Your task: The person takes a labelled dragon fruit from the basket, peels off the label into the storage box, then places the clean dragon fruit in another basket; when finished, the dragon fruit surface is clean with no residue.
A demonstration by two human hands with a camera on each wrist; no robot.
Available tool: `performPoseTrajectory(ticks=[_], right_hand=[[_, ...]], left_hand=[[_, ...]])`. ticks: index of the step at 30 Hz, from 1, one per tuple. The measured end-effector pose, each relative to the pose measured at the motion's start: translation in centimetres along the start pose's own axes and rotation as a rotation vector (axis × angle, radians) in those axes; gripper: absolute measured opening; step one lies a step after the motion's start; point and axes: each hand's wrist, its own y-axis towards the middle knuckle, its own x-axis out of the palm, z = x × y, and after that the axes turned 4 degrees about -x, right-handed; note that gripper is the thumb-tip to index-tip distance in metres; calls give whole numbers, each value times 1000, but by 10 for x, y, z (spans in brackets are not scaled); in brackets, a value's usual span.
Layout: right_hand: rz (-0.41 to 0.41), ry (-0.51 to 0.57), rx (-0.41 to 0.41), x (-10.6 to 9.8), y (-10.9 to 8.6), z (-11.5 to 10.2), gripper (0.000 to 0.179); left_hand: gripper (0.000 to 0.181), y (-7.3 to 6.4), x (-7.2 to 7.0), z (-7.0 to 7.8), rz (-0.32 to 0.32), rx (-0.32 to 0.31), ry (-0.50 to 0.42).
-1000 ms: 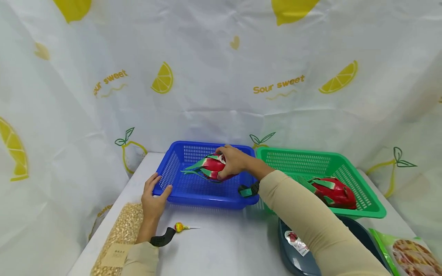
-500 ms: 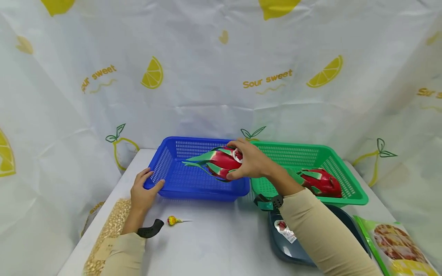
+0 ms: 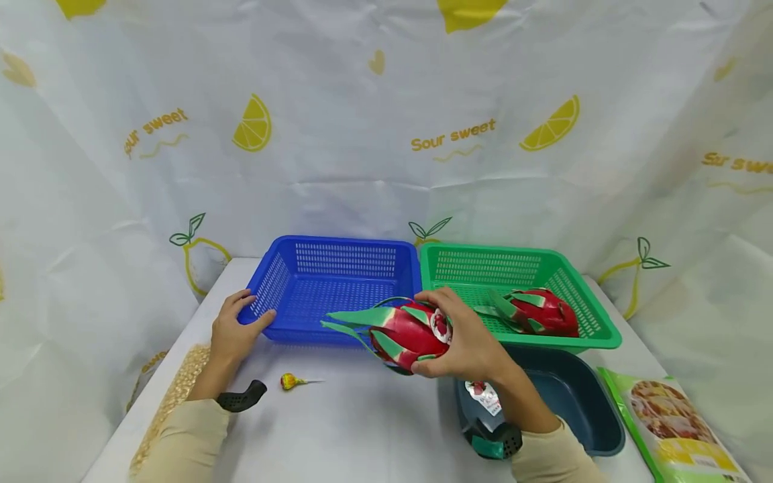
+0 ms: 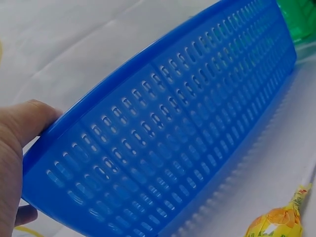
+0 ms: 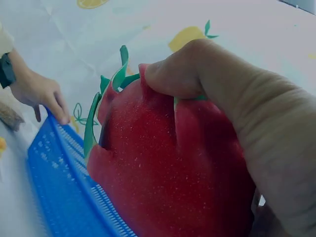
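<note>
My right hand [image 3: 471,342] grips a red dragon fruit [image 3: 407,335] with long green scales and a round sticker. It holds the fruit in the air, in front of the blue basket's near right corner. In the right wrist view the thumb presses along the top of the fruit; the other fingers are mostly hidden. My left hand [image 3: 234,327] grips the left front corner of the blue plastic basket [image 4: 163,118], thumb on the near rim. A second dragon fruit [image 3: 543,314] lies in the green basket [image 3: 483,339].
Below the green basket stands a dark blue basin [image 3: 594,416] with a stickered label. A lollipop [image 3: 290,381] lies on the white table, left of centre. At the left edge is a bag of pale grains [image 3: 172,402]; at the right, a green food packet [image 3: 676,422].
My right hand has carried the dragon fruit out from over the blue basket, towards me and a little right. My left hand stays on the basket corner. The head view has shifted slightly.
</note>
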Motion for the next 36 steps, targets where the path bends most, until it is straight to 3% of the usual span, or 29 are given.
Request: performPoseTrajectory(ticks=[11, 19, 23, 30, 33, 36], right_hand=[[87, 146, 48, 62, -35, 28, 80], [87, 193, 133, 87, -45, 33, 84], [94, 185, 150, 103, -52, 50, 86], [84, 215, 84, 119, -62, 70, 87], [85, 225, 72, 120, -65, 72, 86], [90, 244, 73, 117, -67, 73, 86]], left_hand=[[68, 7, -3, 4, -41, -45, 24], [70, 8, 0, 10, -68, -30, 52], [62, 2, 0, 13, -11, 78, 74], [56, -28, -4, 29, 182, 409, 13], [60, -38, -4, 41, 182, 517, -47], [66, -47, -2, 52, 117, 585, -111]])
